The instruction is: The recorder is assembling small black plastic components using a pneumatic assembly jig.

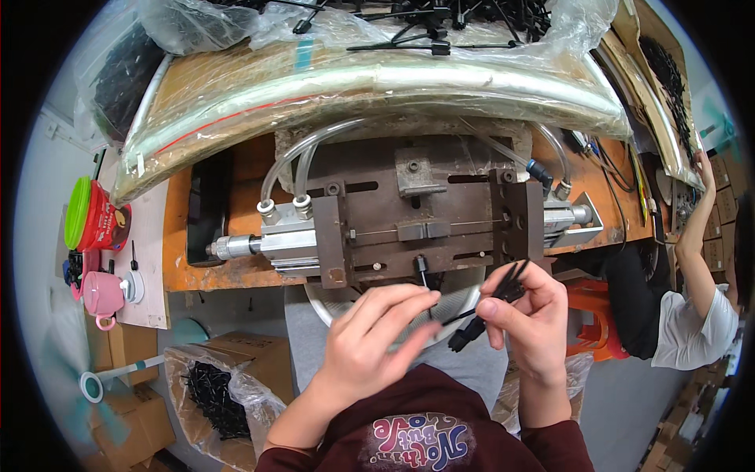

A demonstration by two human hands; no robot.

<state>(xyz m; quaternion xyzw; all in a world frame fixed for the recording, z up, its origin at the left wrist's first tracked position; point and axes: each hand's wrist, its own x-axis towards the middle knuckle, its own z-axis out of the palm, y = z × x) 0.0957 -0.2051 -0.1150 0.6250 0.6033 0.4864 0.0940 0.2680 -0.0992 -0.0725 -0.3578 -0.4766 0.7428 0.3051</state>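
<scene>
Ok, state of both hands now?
Left hand: beside a black piece; can't tell whether it grips it.
Right hand: closed, holding a black bunch.

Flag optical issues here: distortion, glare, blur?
Head view: the plastic-wrapped tray rim bows and catches glare, image corners go black; head view: the lower-left fan has smeared blades, the left hand looks motion-blurred at the thumb; head view: black parts in the right hand partly merge.

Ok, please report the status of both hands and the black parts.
Right hand holding bunch of black parts. Left hand alongside, grip unclear; single black piece just ahead. Nearest obstacle: metal machine beyond both hands.
</scene>
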